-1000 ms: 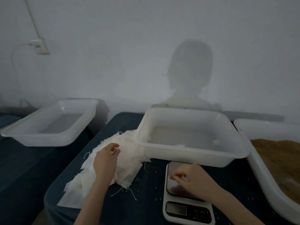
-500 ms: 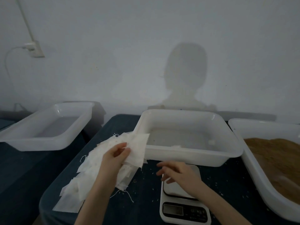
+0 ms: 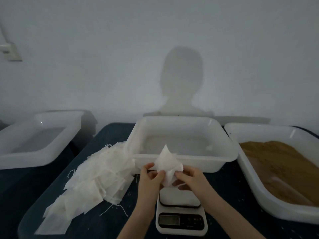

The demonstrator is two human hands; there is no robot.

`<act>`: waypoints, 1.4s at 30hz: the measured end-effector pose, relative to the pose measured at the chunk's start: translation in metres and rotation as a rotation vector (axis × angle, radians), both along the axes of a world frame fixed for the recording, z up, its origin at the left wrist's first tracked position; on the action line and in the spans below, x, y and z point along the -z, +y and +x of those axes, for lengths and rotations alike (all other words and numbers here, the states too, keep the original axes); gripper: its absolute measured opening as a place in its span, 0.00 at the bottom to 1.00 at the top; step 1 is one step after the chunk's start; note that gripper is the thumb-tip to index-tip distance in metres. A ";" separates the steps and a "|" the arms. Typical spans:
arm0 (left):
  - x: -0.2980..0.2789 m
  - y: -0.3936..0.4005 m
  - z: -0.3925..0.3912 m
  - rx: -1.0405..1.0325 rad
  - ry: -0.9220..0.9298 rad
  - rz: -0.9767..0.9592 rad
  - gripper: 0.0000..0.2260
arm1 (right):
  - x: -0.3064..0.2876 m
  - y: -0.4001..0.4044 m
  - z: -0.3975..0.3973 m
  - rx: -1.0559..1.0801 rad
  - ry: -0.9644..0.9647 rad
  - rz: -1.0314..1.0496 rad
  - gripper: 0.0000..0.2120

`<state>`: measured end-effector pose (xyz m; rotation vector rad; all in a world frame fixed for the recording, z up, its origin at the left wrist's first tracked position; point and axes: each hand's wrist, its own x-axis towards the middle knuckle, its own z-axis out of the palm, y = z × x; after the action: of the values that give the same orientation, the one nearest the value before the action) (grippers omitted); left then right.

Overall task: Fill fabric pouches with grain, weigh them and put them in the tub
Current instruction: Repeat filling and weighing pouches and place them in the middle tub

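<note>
Both your left hand [image 3: 149,176] and right hand [image 3: 190,178] pinch the limp pouch [image 3: 167,165] above the scale [image 3: 180,211] near the surface's front edge; open it unevenly and grain [image 3: 276,161] will likely spill.

The scale's display [image 3: 169,220] is reading too blurred to make out; the grain tub [image 3: 269,200] is running off the right edge.

A dark blue tabletop [image 3: 229,188] carries a heap of white fabric pouches [image 3: 96,176] at left, a white scale [image 3: 180,215] at the near edge, an open white tub [image 3: 183,161] behind it, and at right a white tub of brown grain [image 3: 284,166]. Loose grains and threads dot the cloth.
</note>
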<state>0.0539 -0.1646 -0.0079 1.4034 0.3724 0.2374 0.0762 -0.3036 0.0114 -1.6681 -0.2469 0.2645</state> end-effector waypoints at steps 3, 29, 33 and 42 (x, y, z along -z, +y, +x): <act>-0.001 -0.005 0.004 0.123 0.030 0.238 0.18 | -0.003 -0.009 0.007 0.068 -0.045 -0.060 0.09; -0.006 -0.019 0.026 0.507 -0.325 0.876 0.16 | -0.032 -0.060 0.021 0.016 -0.398 -0.448 0.10; -0.006 -0.024 0.022 0.506 -0.355 0.833 0.14 | -0.034 -0.067 0.019 -0.054 -0.452 -0.531 0.12; -0.008 -0.038 0.030 0.528 -0.328 0.918 0.16 | -0.035 -0.072 0.020 0.012 -0.481 -0.789 0.08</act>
<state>0.0843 -0.2028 -0.0001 2.2545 -0.4507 0.2020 0.0960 -0.3757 0.0466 -2.5078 -0.5393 -0.0761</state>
